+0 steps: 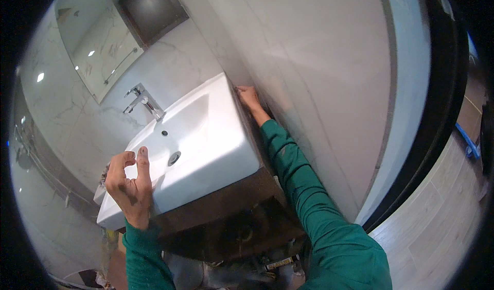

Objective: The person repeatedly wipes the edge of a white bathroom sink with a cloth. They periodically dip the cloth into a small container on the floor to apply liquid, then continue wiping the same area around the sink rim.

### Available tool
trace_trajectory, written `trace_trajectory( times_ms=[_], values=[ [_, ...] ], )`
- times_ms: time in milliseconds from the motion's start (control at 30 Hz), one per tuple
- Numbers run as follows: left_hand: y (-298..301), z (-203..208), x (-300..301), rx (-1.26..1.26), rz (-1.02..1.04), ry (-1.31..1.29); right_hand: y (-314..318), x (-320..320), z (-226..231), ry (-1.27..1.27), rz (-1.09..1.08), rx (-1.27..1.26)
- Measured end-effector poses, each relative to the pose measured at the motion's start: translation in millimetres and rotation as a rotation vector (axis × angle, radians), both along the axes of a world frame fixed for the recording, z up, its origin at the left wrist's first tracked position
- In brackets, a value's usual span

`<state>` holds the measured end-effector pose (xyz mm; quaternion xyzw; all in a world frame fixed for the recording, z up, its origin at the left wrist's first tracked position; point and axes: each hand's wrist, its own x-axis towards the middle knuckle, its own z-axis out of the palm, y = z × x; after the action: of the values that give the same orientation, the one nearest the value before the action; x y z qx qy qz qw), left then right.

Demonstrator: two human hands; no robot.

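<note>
A white rectangular washbasin (190, 128) sits on a dark brown cabinet (218, 205). Its chrome faucet (146, 103) rises at the back edge, and a round drain (174, 159) shows in the bowl. My left hand (129, 189) is raised over the basin's front left part, fingers curled and thumb apart, holding nothing visible. Reaching far forward, my right hand (249, 97) is in the narrow gap between the basin's right side and the wall. Its fingers are pinched together close to the basin's back right corner; whatever lies between them is too small to make out.
A marble-patterned wall (319, 84) runs close along my right arm. Behind the basin hangs a mirror (92, 48). Below the cabinet lie a tube with a printed label (282, 262) and dim clutter. A dark door frame (437, 110) and pale plank floor (432, 228) are at right.
</note>
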<state>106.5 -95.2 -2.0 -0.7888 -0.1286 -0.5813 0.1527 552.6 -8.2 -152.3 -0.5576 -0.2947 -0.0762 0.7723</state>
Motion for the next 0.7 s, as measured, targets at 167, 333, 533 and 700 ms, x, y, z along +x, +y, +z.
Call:
trace_trajectory(
  times_ms=[167, 333, 533, 700],
  values=[
    [-4.0, 0.6, 3.2, -0.028, -0.008, -0.011, -14.3, -14.3, -48.4, -0.043, -0.031, -0.017],
    [-2.1, 1.8, 1.6, -0.020, -0.045, 0.013, 16.0, 6.5, -52.0, -0.030, -0.083, -0.029],
    [0.6, 1.5, 0.9, -0.017, 0.008, 0.010, 21.1, 10.8, -41.0, -0.115, -0.007, 0.110],
    [-4.0, 2.7, 3.9, -0.030, 0.023, 0.005, -41.3, -47.7, -63.2, -0.164, 0.047, 0.188]
  ],
)
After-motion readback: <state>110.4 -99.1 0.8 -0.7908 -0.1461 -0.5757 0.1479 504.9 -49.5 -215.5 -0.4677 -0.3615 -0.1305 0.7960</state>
